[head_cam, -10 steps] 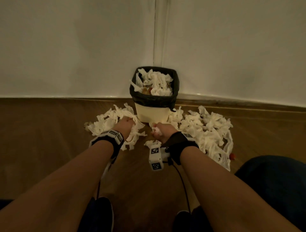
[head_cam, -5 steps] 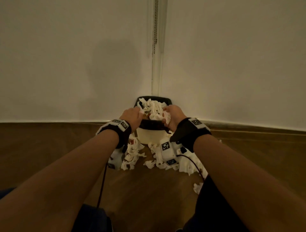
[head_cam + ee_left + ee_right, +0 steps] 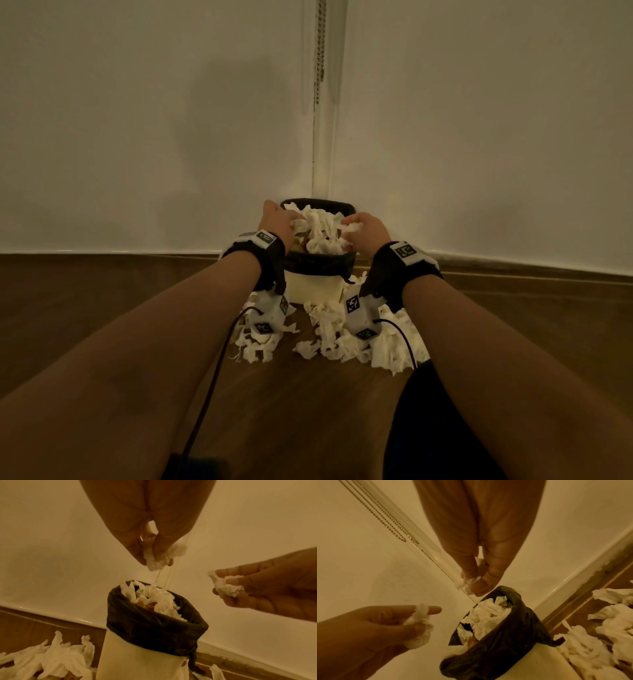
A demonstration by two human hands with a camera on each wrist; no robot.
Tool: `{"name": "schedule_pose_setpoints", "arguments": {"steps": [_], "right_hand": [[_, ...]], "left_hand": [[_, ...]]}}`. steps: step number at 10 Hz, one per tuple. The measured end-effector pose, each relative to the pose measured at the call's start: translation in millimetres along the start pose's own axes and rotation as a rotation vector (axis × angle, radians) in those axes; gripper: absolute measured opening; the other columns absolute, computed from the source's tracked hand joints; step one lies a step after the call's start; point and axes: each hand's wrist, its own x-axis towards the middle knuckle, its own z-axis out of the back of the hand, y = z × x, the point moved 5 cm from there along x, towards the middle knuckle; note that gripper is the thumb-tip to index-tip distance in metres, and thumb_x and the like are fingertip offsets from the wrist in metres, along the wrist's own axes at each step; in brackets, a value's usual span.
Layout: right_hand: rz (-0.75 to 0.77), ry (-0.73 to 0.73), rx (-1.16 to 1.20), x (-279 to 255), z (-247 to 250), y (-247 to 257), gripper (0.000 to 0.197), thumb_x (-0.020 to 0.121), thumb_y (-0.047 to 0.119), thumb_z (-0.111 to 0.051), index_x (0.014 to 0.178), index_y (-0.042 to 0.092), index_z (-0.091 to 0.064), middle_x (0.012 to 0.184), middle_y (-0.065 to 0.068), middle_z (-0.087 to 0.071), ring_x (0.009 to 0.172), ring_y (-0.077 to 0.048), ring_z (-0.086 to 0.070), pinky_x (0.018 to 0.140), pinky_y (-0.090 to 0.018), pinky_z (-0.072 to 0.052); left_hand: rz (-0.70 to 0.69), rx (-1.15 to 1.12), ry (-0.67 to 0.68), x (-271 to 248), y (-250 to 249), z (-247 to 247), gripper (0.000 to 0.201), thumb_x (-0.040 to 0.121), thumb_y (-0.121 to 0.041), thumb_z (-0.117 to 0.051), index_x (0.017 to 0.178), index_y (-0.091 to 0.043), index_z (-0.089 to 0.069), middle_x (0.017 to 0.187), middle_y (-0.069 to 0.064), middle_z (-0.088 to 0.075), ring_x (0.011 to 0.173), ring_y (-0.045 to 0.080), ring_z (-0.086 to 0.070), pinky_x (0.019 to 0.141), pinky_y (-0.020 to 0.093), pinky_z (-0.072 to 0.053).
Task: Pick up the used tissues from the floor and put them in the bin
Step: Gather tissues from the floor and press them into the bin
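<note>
A small cream bin (image 3: pixel 315 286) with a black liner (image 3: pixel 154 632) stands in the wall corner, heaped with white tissues (image 3: pixel 320 229). My left hand (image 3: pixel 279 222) hovers above its left rim and pinches a crumpled tissue (image 3: pixel 159 558). My right hand (image 3: pixel 368 228) is over the right rim and pinches another wad (image 3: pixel 226 586), seen also at its fingertips (image 3: pixel 467 584) in the right wrist view. Loose tissues (image 3: pixel 346 339) lie scattered on the floor in front of and beside the bin.
Dark wooden floor (image 3: pixel 102 308) runs up to pale walls with a white skirting board (image 3: pixel 137 251). A bead chain (image 3: pixel 320 51) hangs in the corner above the bin. Camera cables (image 3: pixel 212 373) trail from my wrists. My dark-clothed knee (image 3: pixel 438 428) is at lower right.
Both hands rose from the floor piles, each with a tissue, and now hang over the bin's opening. My head tipped up, so the bin sits lower in view.
</note>
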Motion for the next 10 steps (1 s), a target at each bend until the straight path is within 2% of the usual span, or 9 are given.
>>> {"name": "schedule_pose_setpoints", "arguments": {"steps": [2,3,4,5,6,7,8,9,10], "right_hand": [[0.048,-0.134,-0.214,28,-7,-14,0.025,0.090,0.008,-0.056,0.115,0.007,-0.052,0.119,-0.017,-0.057,0.106,-0.033,-0.059,0.090,-0.042,-0.050],[0.055,-0.112,-0.351,43,-16,-20,0.027,0.091,0.012,-0.058,0.118,0.009,-0.056,0.122,-0.014,-0.058,0.110,-0.029,-0.057,0.093,-0.035,-0.048],[0.038,-0.076,-0.450,58,-26,-31,0.035,0.096,0.013,-0.050,0.131,0.011,-0.051,0.134,-0.011,-0.052,0.122,-0.025,-0.050,0.097,-0.024,-0.036],[0.010,-0.016,-0.547,62,-42,-36,0.037,0.100,0.014,-0.038,0.135,0.003,-0.042,0.138,-0.013,-0.045,0.127,-0.029,-0.042,0.099,-0.024,-0.034],[0.085,0.072,-0.774,67,-57,-39,0.041,0.095,0.006,-0.045,0.135,-0.003,-0.040,0.140,-0.020,-0.037,0.125,-0.033,-0.044,0.069,-0.010,-0.034],[0.090,0.041,-0.770,68,-64,-31,0.037,0.094,0.009,-0.048,0.130,0.001,-0.048,0.138,-0.022,-0.039,0.122,-0.035,-0.046,0.089,-0.028,-0.043],[-0.001,0.138,-0.805,74,-71,-26,0.046,0.096,0.024,-0.050,0.135,0.002,-0.044,0.141,-0.019,-0.042,0.127,-0.032,-0.044,0.102,-0.035,-0.038],[0.011,0.118,-0.860,79,-71,-23,0.040,0.094,0.023,-0.053,0.128,0.003,-0.053,0.134,-0.017,-0.051,0.120,-0.030,-0.052,0.096,-0.035,-0.043],[0.034,0.137,-0.928,72,-75,-29,0.037,0.096,0.015,-0.050,0.130,0.000,-0.050,0.134,-0.018,-0.050,0.120,-0.030,-0.052,0.096,-0.034,-0.043]], "left_hand": [[-0.046,0.039,-0.092,18,25,-18,0.021,0.088,-0.005,-0.052,0.106,-0.013,-0.060,0.116,0.010,-0.048,0.100,0.028,-0.053,0.083,0.030,-0.041],[-0.023,0.054,-0.111,25,45,-23,0.023,0.086,-0.002,-0.053,0.104,-0.013,-0.064,0.115,0.010,-0.050,0.102,0.027,-0.052,0.084,0.028,-0.039],[-0.018,0.087,-0.073,30,55,-33,0.025,0.087,-0.003,-0.054,0.106,-0.014,-0.066,0.115,0.010,-0.051,0.104,0.028,-0.052,0.083,0.026,-0.037],[-0.047,0.176,0.034,37,52,-47,0.025,0.092,-0.011,-0.054,0.113,-0.019,-0.066,0.119,0.010,-0.048,0.108,0.029,-0.051,0.086,0.030,-0.040],[-0.025,0.176,0.128,41,50,-59,0.029,0.092,-0.019,-0.056,0.120,-0.019,-0.064,0.126,0.010,-0.041,0.107,0.024,-0.048,0.092,0.028,-0.040],[-0.030,0.250,0.181,47,44,-64,0.035,0.091,-0.024,-0.057,0.125,-0.013,-0.060,0.130,0.012,-0.040,0.114,0.027,-0.047,0.097,0.030,-0.038],[-0.010,0.332,0.244,51,43,-67,0.038,0.094,-0.025,-0.053,0.128,-0.008,-0.054,0.131,0.013,-0.047,0.118,0.029,-0.049,0.097,0.033,-0.038],[-0.021,0.467,0.256,45,41,-73,0.032,0.095,-0.016,-0.046,0.126,-0.010,-0.053,0.128,0.012,-0.053,0.115,0.028,-0.053,0.096,0.035,-0.041],[-0.094,0.592,0.195,36,40,-76,0.029,0.092,-0.016,-0.042,0.119,-0.015,-0.053,0.113,0.006,-0.062,0.106,0.023,-0.057,0.100,0.036,-0.031]]}}
